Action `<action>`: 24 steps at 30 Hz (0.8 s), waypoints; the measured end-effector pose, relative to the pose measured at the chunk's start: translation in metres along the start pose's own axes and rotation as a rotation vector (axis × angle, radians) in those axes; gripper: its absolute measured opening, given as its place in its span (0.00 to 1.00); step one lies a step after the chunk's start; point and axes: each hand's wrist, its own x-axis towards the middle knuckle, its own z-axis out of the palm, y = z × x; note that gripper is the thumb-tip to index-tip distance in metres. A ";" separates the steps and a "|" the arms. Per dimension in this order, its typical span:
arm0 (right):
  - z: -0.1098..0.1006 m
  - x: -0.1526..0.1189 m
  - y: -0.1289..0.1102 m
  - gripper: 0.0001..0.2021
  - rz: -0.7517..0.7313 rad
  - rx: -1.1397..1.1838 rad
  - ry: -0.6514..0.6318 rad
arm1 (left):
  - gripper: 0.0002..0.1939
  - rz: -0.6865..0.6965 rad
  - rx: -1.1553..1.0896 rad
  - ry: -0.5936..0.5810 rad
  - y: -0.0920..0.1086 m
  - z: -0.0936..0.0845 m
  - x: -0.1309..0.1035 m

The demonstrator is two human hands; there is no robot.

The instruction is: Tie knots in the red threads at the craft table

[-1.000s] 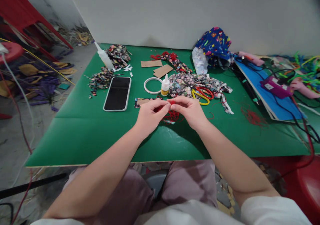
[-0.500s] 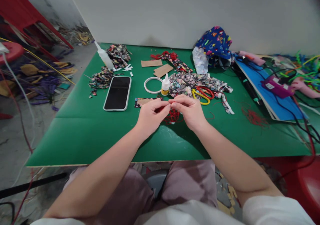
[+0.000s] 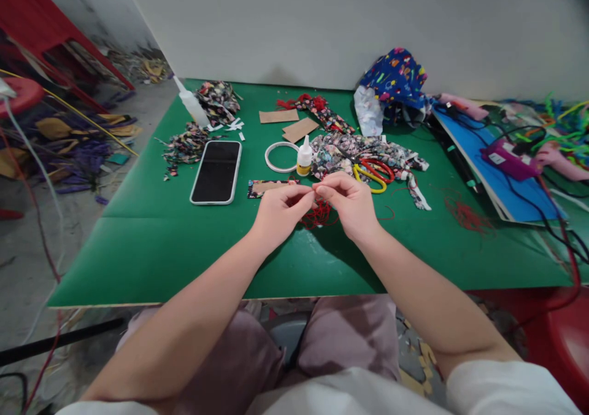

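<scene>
At a green table [image 3: 151, 249], fingers [image 3: 338, 182] pinching red thread [image 3: 319, 215], pale wall [image 3: 276, 28] behind, littered floor [image 3: 150, 109]

Red thread [image 3: 319, 215], scissors [image 3: 368, 174] and floor offcuts [image 3: 51, 128] suggest a craft workshop.

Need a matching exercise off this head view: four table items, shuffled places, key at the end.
Things
1. Tangled red thread
2. Rectangular black-screened phone in a pale case
3. Scissors with one yellow and one red handle loop
4. Small white bottle with a pointed nozzle and yellow band

Places
A. Upright, just right of the flat white ring
B. Partly on the bunched floral cloth
C. Between the left hand and the right hand
D. Lying flat, left of the white ring

Pairs: 1-C, 2-D, 3-B, 4-A
</scene>
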 end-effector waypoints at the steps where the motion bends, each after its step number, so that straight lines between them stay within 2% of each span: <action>1: 0.000 0.000 0.000 0.04 0.006 -0.002 -0.002 | 0.10 -0.043 -0.047 -0.018 0.000 0.000 0.000; 6: -0.001 0.000 0.001 0.03 0.035 0.007 0.008 | 0.10 -0.172 -0.177 -0.080 0.000 0.001 0.002; 14: -0.010 0.007 0.001 0.04 0.102 0.114 0.100 | 0.10 -0.246 -0.178 -0.077 0.000 0.000 0.002; 18: -0.015 0.011 0.000 0.08 0.163 0.202 0.141 | 0.10 -0.309 -0.178 -0.082 0.002 -0.003 0.004; 24: -0.019 0.014 -0.002 0.10 0.213 0.331 0.162 | 0.11 -0.370 -0.150 -0.110 0.005 -0.008 0.005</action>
